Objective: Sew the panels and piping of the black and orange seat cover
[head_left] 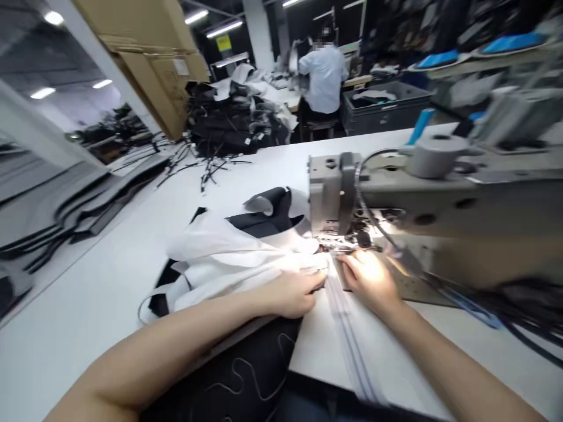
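Left hand [294, 293] clenches the white fabric [229, 258] at nine o'clock of the right hand [369, 280] — that one rests on the grey strip [347, 334] by the sewing machine [440, 199], grip indiscernible.

No legible text or labels anywhere

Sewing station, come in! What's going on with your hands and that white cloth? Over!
Left hand on white cloth. Right hand by long grey strip, under sewing machine head. Black cloth bunched behind, nothing between hands.
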`<action>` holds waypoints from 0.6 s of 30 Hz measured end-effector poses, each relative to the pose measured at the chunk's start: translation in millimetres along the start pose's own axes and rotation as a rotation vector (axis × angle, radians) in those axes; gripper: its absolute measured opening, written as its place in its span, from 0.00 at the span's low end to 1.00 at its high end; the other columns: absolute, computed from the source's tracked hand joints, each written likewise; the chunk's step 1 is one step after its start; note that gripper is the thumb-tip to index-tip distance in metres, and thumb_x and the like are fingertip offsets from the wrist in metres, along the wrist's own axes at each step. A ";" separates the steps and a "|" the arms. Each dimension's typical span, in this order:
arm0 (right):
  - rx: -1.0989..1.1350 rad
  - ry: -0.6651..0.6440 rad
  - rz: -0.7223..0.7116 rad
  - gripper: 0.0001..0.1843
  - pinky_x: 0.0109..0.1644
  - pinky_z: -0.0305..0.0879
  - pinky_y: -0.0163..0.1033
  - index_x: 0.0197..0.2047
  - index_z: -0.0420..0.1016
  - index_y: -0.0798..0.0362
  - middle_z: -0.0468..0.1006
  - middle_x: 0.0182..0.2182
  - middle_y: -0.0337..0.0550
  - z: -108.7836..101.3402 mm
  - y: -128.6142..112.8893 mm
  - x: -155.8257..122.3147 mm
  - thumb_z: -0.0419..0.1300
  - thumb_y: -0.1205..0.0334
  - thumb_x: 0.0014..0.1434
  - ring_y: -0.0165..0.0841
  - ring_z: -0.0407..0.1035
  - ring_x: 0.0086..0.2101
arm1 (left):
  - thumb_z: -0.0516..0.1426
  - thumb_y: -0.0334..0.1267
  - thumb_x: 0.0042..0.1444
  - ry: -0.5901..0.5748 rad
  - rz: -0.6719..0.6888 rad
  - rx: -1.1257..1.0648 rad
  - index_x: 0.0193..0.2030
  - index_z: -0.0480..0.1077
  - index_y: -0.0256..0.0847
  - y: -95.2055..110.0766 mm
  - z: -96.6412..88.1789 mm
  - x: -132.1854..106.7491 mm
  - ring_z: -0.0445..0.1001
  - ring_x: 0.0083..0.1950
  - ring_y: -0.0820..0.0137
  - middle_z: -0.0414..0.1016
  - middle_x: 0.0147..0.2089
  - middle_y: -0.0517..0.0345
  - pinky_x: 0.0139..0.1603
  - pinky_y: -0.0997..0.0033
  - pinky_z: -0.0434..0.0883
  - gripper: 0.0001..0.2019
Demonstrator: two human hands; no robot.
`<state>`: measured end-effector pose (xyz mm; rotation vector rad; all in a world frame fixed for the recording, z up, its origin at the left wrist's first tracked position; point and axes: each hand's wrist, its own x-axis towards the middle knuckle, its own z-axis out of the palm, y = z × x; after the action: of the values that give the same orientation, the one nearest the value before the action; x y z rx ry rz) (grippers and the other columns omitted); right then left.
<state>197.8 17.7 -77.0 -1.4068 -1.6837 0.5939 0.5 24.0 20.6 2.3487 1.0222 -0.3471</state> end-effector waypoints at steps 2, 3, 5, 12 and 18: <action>-0.147 -0.003 -0.094 0.13 0.44 0.59 0.47 0.38 0.77 0.55 0.71 0.30 0.51 1.5 3.4 -1.5 0.52 0.62 0.59 0.43 0.64 0.37 | 0.48 0.31 0.54 -0.043 -0.012 -0.052 0.67 0.49 0.46 2.2 1.1 4.9 0.68 0.58 0.62 0.64 0.62 0.56 0.54 0.65 0.67 0.32; -0.215 -0.001 -0.130 0.14 0.42 0.59 0.46 0.39 0.77 0.56 0.71 0.30 0.52 0.9 4.8 -3.7 0.51 0.63 0.59 0.42 0.64 0.36 | 0.48 0.31 0.54 -0.054 -0.017 -0.079 0.68 0.49 0.45 4.5 1.8 6.2 0.68 0.58 0.61 0.63 0.62 0.55 0.54 0.64 0.68 0.32; -0.329 0.003 -0.191 0.14 0.38 0.59 0.43 0.41 0.76 0.56 0.72 0.30 0.51 1.4 6.1 -7.8 0.50 0.63 0.59 0.41 0.63 0.34 | 0.48 0.32 0.54 -0.069 -0.026 -0.115 0.68 0.47 0.44 8.4 3.0 6.5 0.66 0.59 0.59 0.62 0.64 0.52 0.54 0.62 0.67 0.33; -0.447 0.027 -0.347 0.15 0.39 0.63 0.41 0.45 0.74 0.58 0.75 0.32 0.49 15.7 8.3 -10.7 0.50 0.63 0.63 0.38 0.65 0.34 | 0.46 0.34 0.55 -0.106 -0.117 -0.075 0.69 0.44 0.37 13.9 2.4 8.6 0.73 0.49 0.51 0.72 0.52 0.41 0.45 0.56 0.71 0.33; -0.440 0.010 -0.426 0.15 0.44 0.65 0.42 0.49 0.72 0.58 0.76 0.37 0.49 13.0 9.9 -10.2 0.48 0.64 0.65 0.39 0.66 0.38 | 0.46 0.34 0.55 -0.032 -0.151 -0.014 0.68 0.44 0.32 17.9 2.7 22.7 0.75 0.44 0.52 0.74 0.47 0.40 0.40 0.58 0.71 0.33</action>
<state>192.6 12.5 -94.8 -1.2715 -2.1097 -0.0279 29.0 25.8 15.4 2.2522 1.1864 -0.4314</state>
